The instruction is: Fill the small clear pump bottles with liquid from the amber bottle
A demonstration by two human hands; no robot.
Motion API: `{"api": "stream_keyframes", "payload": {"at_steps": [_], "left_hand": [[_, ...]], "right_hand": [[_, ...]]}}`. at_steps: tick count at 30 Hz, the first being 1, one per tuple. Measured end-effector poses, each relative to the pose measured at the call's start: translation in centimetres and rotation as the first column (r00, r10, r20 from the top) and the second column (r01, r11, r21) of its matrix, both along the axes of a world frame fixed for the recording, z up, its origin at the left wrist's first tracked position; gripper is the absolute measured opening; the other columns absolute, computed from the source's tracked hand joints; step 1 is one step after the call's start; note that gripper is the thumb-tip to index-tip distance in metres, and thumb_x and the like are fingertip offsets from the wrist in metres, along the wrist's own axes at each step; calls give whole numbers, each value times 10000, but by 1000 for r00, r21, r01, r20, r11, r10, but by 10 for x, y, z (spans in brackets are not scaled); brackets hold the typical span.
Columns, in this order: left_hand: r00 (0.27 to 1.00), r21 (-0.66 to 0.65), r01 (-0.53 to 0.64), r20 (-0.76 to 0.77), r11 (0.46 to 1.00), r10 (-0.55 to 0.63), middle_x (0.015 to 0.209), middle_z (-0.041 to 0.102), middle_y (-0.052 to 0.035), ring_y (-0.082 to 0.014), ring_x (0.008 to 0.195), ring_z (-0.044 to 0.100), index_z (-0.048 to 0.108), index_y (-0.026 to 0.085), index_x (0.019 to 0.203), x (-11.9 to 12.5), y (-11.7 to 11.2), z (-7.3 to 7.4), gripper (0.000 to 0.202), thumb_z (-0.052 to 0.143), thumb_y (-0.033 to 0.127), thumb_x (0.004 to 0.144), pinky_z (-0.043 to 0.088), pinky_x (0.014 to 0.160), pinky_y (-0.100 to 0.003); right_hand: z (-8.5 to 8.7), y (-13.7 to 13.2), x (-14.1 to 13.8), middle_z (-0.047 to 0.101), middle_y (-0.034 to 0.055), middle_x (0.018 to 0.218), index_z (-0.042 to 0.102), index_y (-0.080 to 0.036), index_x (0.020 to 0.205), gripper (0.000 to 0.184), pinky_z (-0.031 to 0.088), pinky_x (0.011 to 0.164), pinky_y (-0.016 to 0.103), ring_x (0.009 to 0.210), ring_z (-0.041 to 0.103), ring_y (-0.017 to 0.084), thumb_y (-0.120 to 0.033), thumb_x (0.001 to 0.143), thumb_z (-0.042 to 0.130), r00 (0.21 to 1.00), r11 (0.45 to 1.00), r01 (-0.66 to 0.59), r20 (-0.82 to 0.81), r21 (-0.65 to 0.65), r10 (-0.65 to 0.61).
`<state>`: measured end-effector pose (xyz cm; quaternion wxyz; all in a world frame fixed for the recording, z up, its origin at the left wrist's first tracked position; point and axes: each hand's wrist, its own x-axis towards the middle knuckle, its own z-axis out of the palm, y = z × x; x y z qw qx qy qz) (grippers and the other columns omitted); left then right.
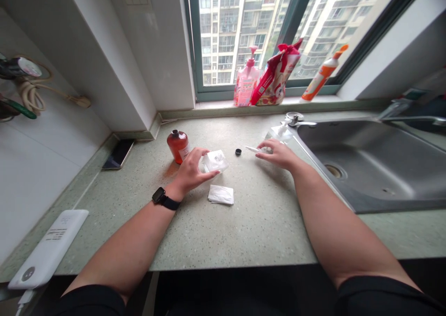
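My left hand [193,169], with a black watch on its wrist, is closed around a small clear plastic packet [215,161] on the green speckled counter [244,213]. An amber bottle [178,145] without its cap stands just left of that hand. A small black cap [238,152] lies between my hands. My right hand [277,153] pinches a thin white stick [251,148] near the sink's left rim. A folded white wipe packet [220,194] lies in front of my left hand.
A steel sink [369,167] fills the right side. On the window sill stand a pink pump bottle [245,81], a red bag [277,76] and an orange-capped bottle [322,74]. A phone [118,154] lies far left, a white power bank [49,248] near the front left edge.
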<state>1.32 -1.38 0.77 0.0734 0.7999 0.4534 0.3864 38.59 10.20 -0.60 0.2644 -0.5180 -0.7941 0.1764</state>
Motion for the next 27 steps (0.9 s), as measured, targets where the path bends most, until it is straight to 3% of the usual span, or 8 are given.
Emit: {"api": "stream_keyframes", "payload": {"at_steps": [11, 21, 27], "left_hand": [[1000, 2, -1, -14, 1000, 1, 1215, 683, -90, -273, 1122, 696, 565, 228, 1297, 0, 0, 0, 545, 855, 467, 903, 605, 975, -445], [1000, 0, 6, -6, 1000, -6, 1225, 681, -100, -277, 1137, 692, 565, 218, 1294, 0, 0, 0, 543, 862, 450, 903, 605, 977, -452], [1000, 2, 7, -1, 1000, -7, 1227, 685, -101, -285, 1143, 692, 572, 225, 1296, 0, 0, 0, 536, 859, 453, 904, 608, 972, -464]], "right_hand": [[-11, 2, 0, 756, 127, 1136, 856, -279, 1021, 275, 599, 1034, 537, 1078, 715, 317, -495, 901, 735, 989, 997, -69, 138, 46, 62], [-17, 3, -1, 769, 110, 1127, 863, -310, 1037, 268, 610, 1026, 569, 1069, 718, 316, -503, 913, 725, 988, 994, -64, 145, 91, 50], [-13, 0, -2, 762, 107, 1116, 849, -326, 1093, 280, 617, 1029, 570, 1059, 728, 316, -513, 904, 761, 991, 996, -64, 119, 66, 56]]}}
